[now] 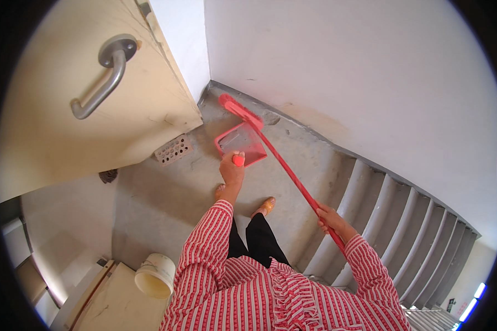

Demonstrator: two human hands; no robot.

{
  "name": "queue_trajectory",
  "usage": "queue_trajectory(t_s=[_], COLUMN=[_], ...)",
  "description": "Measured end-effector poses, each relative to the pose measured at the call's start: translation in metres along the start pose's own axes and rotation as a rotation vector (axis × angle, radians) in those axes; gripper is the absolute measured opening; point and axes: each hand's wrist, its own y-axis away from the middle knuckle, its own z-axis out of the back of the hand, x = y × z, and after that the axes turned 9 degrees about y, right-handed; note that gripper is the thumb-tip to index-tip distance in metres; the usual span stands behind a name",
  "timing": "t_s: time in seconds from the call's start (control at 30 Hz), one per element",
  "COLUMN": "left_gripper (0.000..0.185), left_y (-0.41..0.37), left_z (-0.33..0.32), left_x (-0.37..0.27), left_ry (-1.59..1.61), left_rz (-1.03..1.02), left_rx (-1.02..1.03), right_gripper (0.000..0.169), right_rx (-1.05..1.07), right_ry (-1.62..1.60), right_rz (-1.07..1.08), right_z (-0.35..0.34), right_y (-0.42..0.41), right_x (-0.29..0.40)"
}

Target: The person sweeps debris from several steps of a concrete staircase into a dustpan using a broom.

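Note:
My left hand (232, 169) grips the upright handle of a red long-handled dustpan (248, 145), its end showing above my fist. The pan rests on the concrete floor, with some dirt in it. My right hand (333, 221) is closed around the long red handle of a broom (292, 174). The red broom head (240, 111) lies beyond the pan, close to the foot of the wall, and its near end overlaps the pan's far edge in view. I cannot tell whether the bristles touch the pan.
A cream door (149, 91) with a metal handle (107, 85) stands at the left. By its lower edge lies a perforated brick (174, 149). Concrete stairs (381, 198) begin at my right. A white wall (335, 62) rises ahead. A white bucket (155, 273) is at lower left.

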Motion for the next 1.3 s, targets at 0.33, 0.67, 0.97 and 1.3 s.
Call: queue_trajectory(t_s=[0.33, 0.67, 0.97, 1.3], left_gripper=[0.02, 0.021, 0.02, 0.019], left_y=[0.002, -0.017, -0.005, 0.0], left_z=[0.018, 0.029, 0.044, 0.046], left_x=[0.006, 0.004, -0.003, 0.008], left_ry=[-0.012, 0.045, 0.014, 0.057], left_rz=[-0.01, 0.079, 0.085, 0.101], left_rx=[-0.007, 0.024, 0.001, 0.017], right_gripper=[0.056, 0.054, 0.055, 0.055], right_rx=[-0.017, -0.067, 0.057, -0.054], right_ry=[0.003, 0.04, 0.006, 0.04], right_rz=[0.025, 0.083, 0.057, 0.097], right_z=[-0.035, -0.009, -0.048, -0.016], right_y=[-0.055, 0.003, -0.035, -0.013], right_x=[0.004, 0.01, 0.0, 0.025])
